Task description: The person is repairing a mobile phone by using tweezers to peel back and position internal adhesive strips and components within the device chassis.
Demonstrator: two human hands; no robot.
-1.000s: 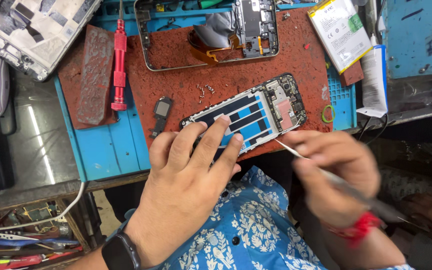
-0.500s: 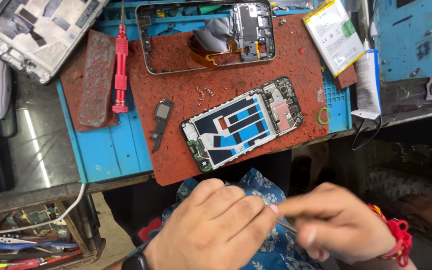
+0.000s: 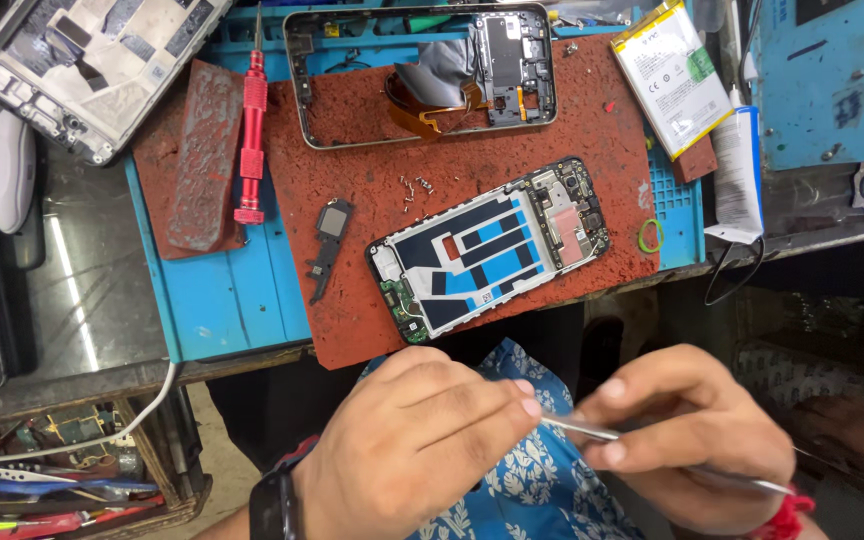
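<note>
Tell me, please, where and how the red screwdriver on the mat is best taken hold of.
Judging by its pose, grip the red screwdriver by its knurled handle, coming from above with fingers across its width. It lies flat, thin tip pointing away, one side against a worn red pad, so the blue mat side looks freer.

1. This is a phone repair workshop, a small crowded bench.
2. An opened phone (image 3: 490,248) lies with its boards bare on a worn red mat (image 3: 592,130), loose screws (image 3: 414,187) just beside it.
3. A second phone frame (image 3: 422,75) with an orange flex cable lies above it, and a third shell (image 3: 92,60) at the far left.
4. A red screwdriver (image 3: 250,130), a removed battery (image 3: 670,75) and a small speaker part (image 3: 332,222) lie about.
5. A blue work mat (image 3: 222,300) covers the tabletop (image 3: 82,330).
6. Below the tabletop, an open drawer (image 3: 72,470) holds mixed tools.
</note>
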